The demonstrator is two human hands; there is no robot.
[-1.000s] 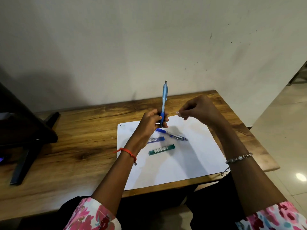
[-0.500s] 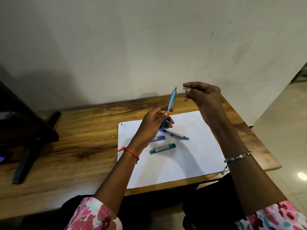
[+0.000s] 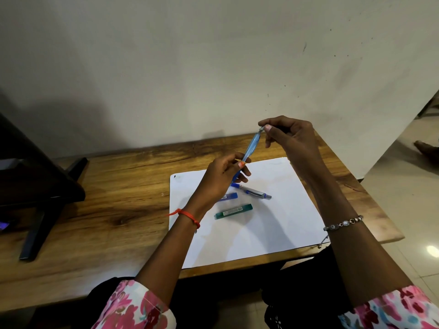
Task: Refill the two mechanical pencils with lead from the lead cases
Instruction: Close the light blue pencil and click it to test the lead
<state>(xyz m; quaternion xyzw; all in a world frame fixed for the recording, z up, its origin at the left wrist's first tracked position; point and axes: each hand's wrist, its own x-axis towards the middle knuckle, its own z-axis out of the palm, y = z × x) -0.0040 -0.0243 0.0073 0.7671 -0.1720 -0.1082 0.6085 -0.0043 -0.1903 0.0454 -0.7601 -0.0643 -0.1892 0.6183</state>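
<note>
Left hand grips light-blue mechanical pencil low, tilted up-right; right hand pinches at its top end.

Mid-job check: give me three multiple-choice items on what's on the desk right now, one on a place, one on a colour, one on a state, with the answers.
1. Where is the second pencil?
A. on the paper
B. on bare wood
C. in the right hand

2. What colour is the lead case nearer the person?
A. red
B. green
C. yellow

3. How is the light blue pencil held?
A. lying flat on the desk
B. by the left hand alone
C. low by the left hand, top end at the right fingertips

Answers:
1. A, it lies on the paper beyond the cases.
2. B, the green case lies nearer than the blue case.
3. C, the left hand grips its lower part and the right hand pinches its top.
</note>
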